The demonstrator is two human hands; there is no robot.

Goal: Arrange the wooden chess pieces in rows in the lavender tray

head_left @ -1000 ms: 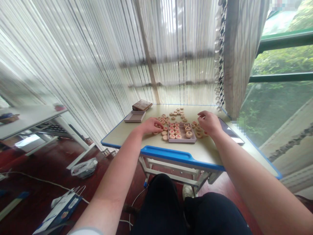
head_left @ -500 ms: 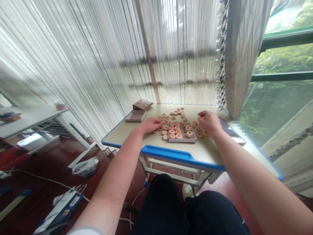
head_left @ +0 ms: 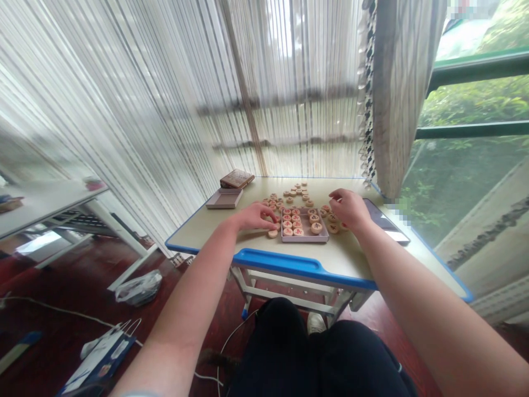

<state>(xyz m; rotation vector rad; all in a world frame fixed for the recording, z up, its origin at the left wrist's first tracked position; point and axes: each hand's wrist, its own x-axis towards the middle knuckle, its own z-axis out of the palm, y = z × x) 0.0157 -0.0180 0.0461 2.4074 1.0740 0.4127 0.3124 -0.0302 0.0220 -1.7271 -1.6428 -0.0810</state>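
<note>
A shallow grey tray (head_left: 305, 239) sits on the beige desk (head_left: 289, 251) and holds several round wooden chess pieces (head_left: 291, 225) with red and black marks. More loose pieces (head_left: 295, 192) lie scattered behind and beside it. My left hand (head_left: 253, 216) rests at the tray's left edge, fingers curled over the pieces there; what it pinches is hidden. My right hand (head_left: 347, 208) hovers at the tray's right side, fingers bent over the loose pieces near it.
An empty grey box lid (head_left: 223, 199) and a brown wooden box (head_left: 236, 178) lie at the desk's far left. A dark tablet (head_left: 386, 223) lies at the right. String curtains hang behind. Bags (head_left: 136, 286) and cables are on the red floor to the left.
My left hand has shifted slightly right, closer to the tray's left edge. The camera has tilted a little; my right hand stays almost where it was.
</note>
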